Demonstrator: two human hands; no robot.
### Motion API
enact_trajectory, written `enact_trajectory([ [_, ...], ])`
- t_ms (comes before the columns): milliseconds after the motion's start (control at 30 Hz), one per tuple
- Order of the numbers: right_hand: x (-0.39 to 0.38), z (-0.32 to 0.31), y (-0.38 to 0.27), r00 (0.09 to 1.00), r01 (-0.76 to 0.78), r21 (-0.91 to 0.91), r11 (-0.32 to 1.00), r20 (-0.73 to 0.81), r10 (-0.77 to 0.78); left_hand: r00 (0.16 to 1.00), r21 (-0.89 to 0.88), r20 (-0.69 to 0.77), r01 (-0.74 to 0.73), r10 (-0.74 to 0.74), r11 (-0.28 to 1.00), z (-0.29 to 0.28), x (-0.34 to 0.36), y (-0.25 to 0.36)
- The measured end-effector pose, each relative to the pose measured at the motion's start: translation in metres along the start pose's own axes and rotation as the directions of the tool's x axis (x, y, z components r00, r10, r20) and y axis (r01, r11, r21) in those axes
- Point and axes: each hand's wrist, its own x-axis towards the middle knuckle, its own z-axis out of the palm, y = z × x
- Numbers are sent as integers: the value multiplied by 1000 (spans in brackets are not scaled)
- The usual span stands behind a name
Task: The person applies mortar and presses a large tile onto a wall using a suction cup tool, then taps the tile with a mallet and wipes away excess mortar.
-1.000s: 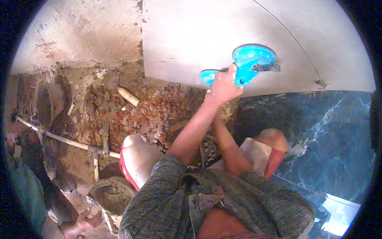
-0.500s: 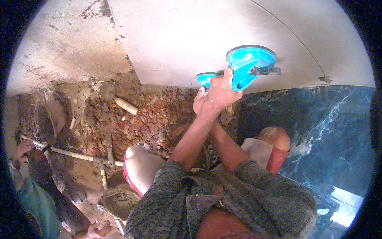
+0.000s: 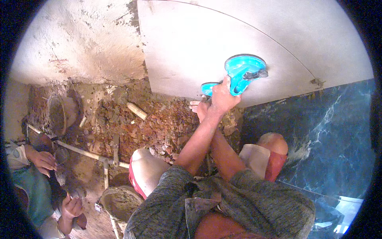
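Note:
My left hand point(image 3: 225, 98) is closed around the handle of a blue double suction-cup lifter point(image 3: 243, 71). The lifter sits on a large pale tile slab point(image 3: 187, 51) on the wall, its black lever lying by the bigger cup. My forearms cross, the left one in front. Beneath the smaller cup, at the slab's lower edge, is my right hand point(image 3: 202, 108). Its visible fingers are stretched out to the left, and part of it is hidden behind my left wrist. Whether it touches the slab, I cannot tell.
Rubble point(image 3: 159, 129) covers the ground below the slab. A wooden piece point(image 3: 137, 110) and a dirty bucket point(image 3: 61, 115) lie left. Nearer are a pale pole point(image 3: 79, 149) and a mortar-stained bucket point(image 3: 121, 201). A co-worker's hands point(image 3: 43, 160) show far left. Dark blue veined tile point(image 3: 326, 131) spans the right.
My right hand has dropped slightly, with its fingers now stretched left. My left hand keeps its hold on the lifter. The view has shifted, and the co-worker's hands have moved.

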Motion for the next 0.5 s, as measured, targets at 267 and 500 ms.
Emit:
enact_trajectory([
  [267,-3,-26,-11,999,38,26,999,-29,-37,994,-16,-88,-61,59,998,5,0,2],
  [500,-27,-53,-59,995,98,22,995,-13,-98,996,-72,-65,50,-55,996,2,1,12],
])
